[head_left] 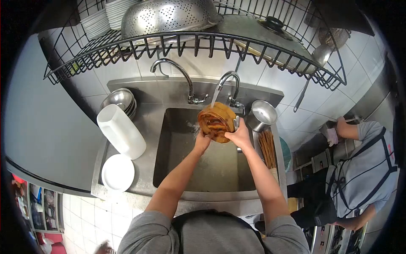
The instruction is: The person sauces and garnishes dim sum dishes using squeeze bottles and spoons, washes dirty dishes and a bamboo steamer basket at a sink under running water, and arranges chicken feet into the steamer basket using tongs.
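An amber-brown round container (216, 122) is tilted under the running right tap (228, 78), above the steel sink (169, 148). My left hand (203, 142) grips its lower left side. At its right side my right hand (240, 134) has hold of it, with a small shiny metal piece by the fingers. Water from the tap strikes the container's upper edge, and some splashes to its left. Cloudy water lies in the basin below.
Left of the sink are a white jug (121, 131), white plates (118, 172) and steel bowls (119, 100). A steel pot (262, 114) and chopsticks (267, 148) sit right. Overhead hangs a wire rack (190, 34) with a colander (169, 19). A co-worker (359, 165) stands at right.
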### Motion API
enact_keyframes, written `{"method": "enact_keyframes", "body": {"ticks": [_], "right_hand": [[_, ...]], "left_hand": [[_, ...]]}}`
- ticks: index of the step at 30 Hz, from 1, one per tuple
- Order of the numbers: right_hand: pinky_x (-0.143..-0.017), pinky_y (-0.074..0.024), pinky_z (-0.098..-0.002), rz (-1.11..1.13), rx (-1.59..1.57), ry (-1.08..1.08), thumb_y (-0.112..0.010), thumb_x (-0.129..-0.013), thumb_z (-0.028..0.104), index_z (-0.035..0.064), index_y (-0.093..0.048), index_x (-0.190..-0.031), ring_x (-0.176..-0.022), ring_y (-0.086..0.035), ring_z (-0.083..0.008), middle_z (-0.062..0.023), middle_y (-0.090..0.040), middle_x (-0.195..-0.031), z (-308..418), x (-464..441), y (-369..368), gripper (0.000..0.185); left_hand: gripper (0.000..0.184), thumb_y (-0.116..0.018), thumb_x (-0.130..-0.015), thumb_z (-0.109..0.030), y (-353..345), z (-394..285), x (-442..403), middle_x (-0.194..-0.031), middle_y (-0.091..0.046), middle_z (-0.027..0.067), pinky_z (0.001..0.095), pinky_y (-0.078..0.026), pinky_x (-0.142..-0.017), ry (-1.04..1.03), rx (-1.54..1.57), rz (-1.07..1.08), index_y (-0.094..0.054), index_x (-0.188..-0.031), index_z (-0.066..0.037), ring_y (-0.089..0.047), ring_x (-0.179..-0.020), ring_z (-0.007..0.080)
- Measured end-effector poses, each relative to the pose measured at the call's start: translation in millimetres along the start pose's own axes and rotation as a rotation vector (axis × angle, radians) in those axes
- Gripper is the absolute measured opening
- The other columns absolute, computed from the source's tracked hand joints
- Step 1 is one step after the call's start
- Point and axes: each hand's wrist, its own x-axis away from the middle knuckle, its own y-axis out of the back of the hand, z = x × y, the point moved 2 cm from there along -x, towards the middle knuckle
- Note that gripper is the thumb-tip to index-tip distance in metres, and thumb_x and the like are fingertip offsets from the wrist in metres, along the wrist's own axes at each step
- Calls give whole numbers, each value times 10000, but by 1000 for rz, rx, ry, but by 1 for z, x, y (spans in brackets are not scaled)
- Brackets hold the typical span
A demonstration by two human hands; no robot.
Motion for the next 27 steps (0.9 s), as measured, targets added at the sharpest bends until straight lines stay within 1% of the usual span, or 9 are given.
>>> {"method": "enact_keyframes", "body": {"ticks": [2,6,9,11,16,19,23,26,27], "right_hand": [[-853,-452,-391,14,-6,-42,-745,-545,188,16,-453,-1098,-966,-593,-345,-199,-611,-1010,16,1,9,649],[-832,-463,-389,29,30,-3,-737,-545,181,21,-448,-1103,-955,-595,-343,-188,-614,-999,19,-2,10,648],[-837,-458,-396,26,-42,39,-733,-546,171,23,-441,-1106,-965,-586,-350,-187,-608,-1008,22,-3,6,648],[-845,-444,-318,17,-37,24,-718,-552,96,-2,-448,-1099,-921,-577,-220,-125,-598,-992,26,-4,0,617],[-844,-439,-311,15,-39,20,-717,-548,80,-16,-431,-1122,-929,-568,-220,-132,-584,-1005,23,-9,-6,650],[-862,-431,-307,28,-137,-15,-710,-556,60,-26,-411,-1154,-952,-561,-221,-135,-573,-1036,19,-12,-9,675],[-885,-423,-294,35,-244,-49,-689,-571,21,-35,-388,-1195,-991,-547,-213,-135,-556,-1083,19,-10,-11,695],[-888,-426,-328,5,-280,-71,-703,-565,51,-23,-386,-1169,-1003,-546,-249,-142,-541,-1095,33,-2,-9,686],[-888,-426,-328,7,-281,-72,-703,-565,51,-23,-386,-1169,-1003,-546,-249,-142,-541,-1095,29,-2,-10,686]], "left_hand": [[400,-483,-845,-77,6,5,-6,-1201,-548,177,318,-363,-960,-197,-78,63,-458,-1224,49,-490,-1161,263],[430,-571,-874,-210,11,-18,-4,-1204,-562,139,309,-378,-944,-83,132,88,-495,-1220,35,-529,-1082,209],[437,-633,-851,-231,15,-28,-18,-1129,-599,116,309,-423,-889,-44,62,68,-519,-1189,22,-573,-1003,181],[407,-643,-839,-203,12,-33,-24,-1091,-610,106,311,-442,-851,-73,133,-2,-530,-1164,15,-584,-961,172],[398,-657,-797,-123,4,-19,-33,-1011,-618,83,309,-468,-797,-171,324,-51,-514,-1150,-10,-593,-915,176],[520,-626,-772,-111,3,-8,-34,-1012,-606,74,278,-459,-807,228,261,64,-428,-1249,-49,-594,-962,203],[478,-644,-787,-132,11,-13,-40,-930,-593,58,304,-467,-727,113,547,-32,-458,-1215,-30,-582,-832,180],[532,-661,-825,-241,14,-26,-36,-1021,-576,61,348,-466,-796,99,457,65,-421,-1269,-74,-564,-900,188],[533,-661,-829,-245,13,-36,-24,-1116,-543,61,415,-418,-867,202,440,32,-418,-1283,-107,-530,-1013,219]]}}
